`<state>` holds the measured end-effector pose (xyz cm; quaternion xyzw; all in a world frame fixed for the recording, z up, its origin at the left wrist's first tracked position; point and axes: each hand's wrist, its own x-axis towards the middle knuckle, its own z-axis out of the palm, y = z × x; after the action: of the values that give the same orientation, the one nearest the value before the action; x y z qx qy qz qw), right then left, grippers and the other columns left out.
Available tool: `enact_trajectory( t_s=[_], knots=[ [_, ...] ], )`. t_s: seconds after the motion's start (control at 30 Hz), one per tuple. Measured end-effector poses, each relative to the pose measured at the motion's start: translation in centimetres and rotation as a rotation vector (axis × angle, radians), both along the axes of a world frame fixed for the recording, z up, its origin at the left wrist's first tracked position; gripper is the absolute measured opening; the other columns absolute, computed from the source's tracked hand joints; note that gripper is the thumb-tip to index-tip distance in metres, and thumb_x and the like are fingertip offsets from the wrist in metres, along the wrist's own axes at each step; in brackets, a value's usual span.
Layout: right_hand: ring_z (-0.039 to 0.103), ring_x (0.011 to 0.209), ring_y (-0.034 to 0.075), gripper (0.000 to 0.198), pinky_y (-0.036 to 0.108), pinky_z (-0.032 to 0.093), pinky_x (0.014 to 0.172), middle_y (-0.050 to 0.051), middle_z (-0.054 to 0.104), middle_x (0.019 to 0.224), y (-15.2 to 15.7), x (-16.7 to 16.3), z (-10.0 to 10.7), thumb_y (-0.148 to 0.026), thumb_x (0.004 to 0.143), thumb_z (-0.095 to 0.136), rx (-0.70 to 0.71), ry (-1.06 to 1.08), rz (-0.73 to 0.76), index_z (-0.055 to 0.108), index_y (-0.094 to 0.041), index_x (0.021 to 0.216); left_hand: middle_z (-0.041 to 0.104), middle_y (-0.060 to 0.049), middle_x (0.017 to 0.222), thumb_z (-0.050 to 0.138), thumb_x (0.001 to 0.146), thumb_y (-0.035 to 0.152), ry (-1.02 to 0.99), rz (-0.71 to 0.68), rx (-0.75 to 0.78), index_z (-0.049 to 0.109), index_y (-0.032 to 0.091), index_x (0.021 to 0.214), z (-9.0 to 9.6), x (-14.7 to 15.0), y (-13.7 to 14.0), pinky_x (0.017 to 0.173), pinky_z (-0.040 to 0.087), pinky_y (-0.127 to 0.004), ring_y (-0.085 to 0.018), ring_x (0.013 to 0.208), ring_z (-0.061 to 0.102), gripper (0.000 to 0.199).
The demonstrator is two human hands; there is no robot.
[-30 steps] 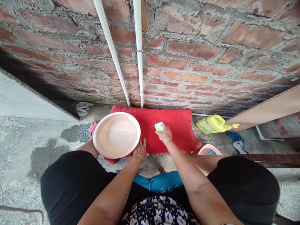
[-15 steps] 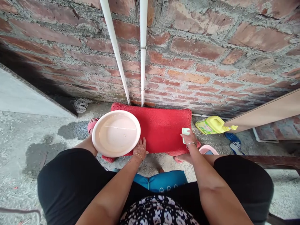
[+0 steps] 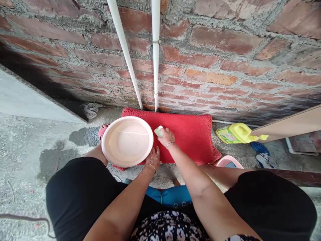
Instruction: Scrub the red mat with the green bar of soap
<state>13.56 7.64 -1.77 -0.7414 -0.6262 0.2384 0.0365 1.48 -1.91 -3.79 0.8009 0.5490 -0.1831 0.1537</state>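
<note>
My right hand (image 3: 167, 137) is closed around a pale green, hand-sized block (image 3: 158, 131) with rounded corners. Whether it is a brush or a bar of soap I cannot tell. The block is at the red mat (image 3: 190, 134), just right of the basin. My left hand (image 3: 153, 156) lies flat at the mat's near edge, fingers out, close against the basin's lower right side. A pale pink basin (image 3: 127, 164) with clear water in it stands on the mat's left end. The mat's surface is covered under the basin.
A yellow detergent bottle (image 3: 234, 133) lies on its side right of the mat. Nearby are a pink tub (image 3: 227, 160) and blue slippers (image 3: 262, 154). Two white pipes (image 3: 155, 67) run down the brick wall (image 3: 210, 77) behind. A grey rag (image 3: 90, 109) lies back left.
My right hand has slid left across the mat with the block, from its right end to near the basin. My left hand stays at the mat's edge; the view has shifted slightly.
</note>
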Motion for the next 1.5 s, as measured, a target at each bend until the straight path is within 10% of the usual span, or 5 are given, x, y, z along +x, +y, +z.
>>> enact_trajectory(
  t_s=[0.4, 0.57, 0.9, 1.3, 1.5],
  knots=[
    [0.056, 0.091, 0.027, 0.059, 0.038, 0.043, 0.075, 0.012, 0.052, 0.111, -8.9, 21.8, 0.5, -0.051, 0.066, 0.067, -0.111, -0.156, -0.821, 0.052, -0.025, 0.117, 0.037, -0.024, 0.139, 0.067, 0.071, 0.045, 0.01, -0.021, 0.035, 0.026, 0.011, 0.143, -0.4, -0.1, -0.2, 0.106, 0.025, -0.049, -0.037, 0.13, 0.033, 0.09],
    [0.057, 0.09, 0.026, 0.059, 0.036, 0.043, 0.074, 0.013, 0.054, 0.108, -7.5, 19.2, 0.4, -0.053, 0.065, 0.067, -0.075, -0.129, -0.902, 0.053, -0.021, 0.113, 0.038, -0.025, 0.138, 0.07, 0.067, 0.045, -0.023, 0.001, 0.034, 0.028, 0.01, 0.143, -1.0, -0.1, -0.4, 0.105, 0.029, -0.048, -0.037, 0.129, 0.035, 0.093],
    [0.052, 0.094, 0.022, 0.046, 0.033, 0.038, 0.084, 0.005, 0.052, 0.104, 1.4, 0.0, -0.4, -0.046, 0.069, 0.065, 0.049, -0.066, 0.043, 0.056, -0.028, 0.111, 0.044, -0.024, 0.133, 0.072, 0.065, 0.043, -0.036, 0.018, 0.029, 0.031, 0.012, 0.142, -1.3, 0.2, -0.2, 0.104, 0.029, -0.05, -0.036, 0.125, 0.039, 0.092],
    [0.058, 0.082, 0.023, 0.053, 0.036, 0.045, 0.071, 0.007, 0.056, 0.098, -7.3, 21.7, -0.3, -0.05, 0.062, 0.07, 0.003, -0.183, -0.655, 0.058, -0.026, 0.107, 0.046, -0.026, 0.13, 0.073, 0.065, 0.043, -0.012, -0.012, 0.068, 0.034, 0.008, 0.139, -0.2, 0.4, 0.0, 0.104, 0.029, -0.048, -0.037, 0.126, 0.038, 0.091],
    [0.06, 0.08, 0.026, 0.051, 0.038, 0.046, 0.067, 0.011, 0.06, 0.089, -8.4, 23.0, -0.2, -0.052, 0.06, 0.07, -0.014, -0.159, -0.916, 0.06, -0.018, 0.096, 0.045, -0.024, 0.132, 0.061, 0.074, 0.05, -0.013, 0.055, 0.024, 0.04, 0.013, 0.137, 1.2, 0.9, 1.2, 0.105, 0.027, -0.05, -0.036, 0.126, 0.039, 0.075]
  ],
)
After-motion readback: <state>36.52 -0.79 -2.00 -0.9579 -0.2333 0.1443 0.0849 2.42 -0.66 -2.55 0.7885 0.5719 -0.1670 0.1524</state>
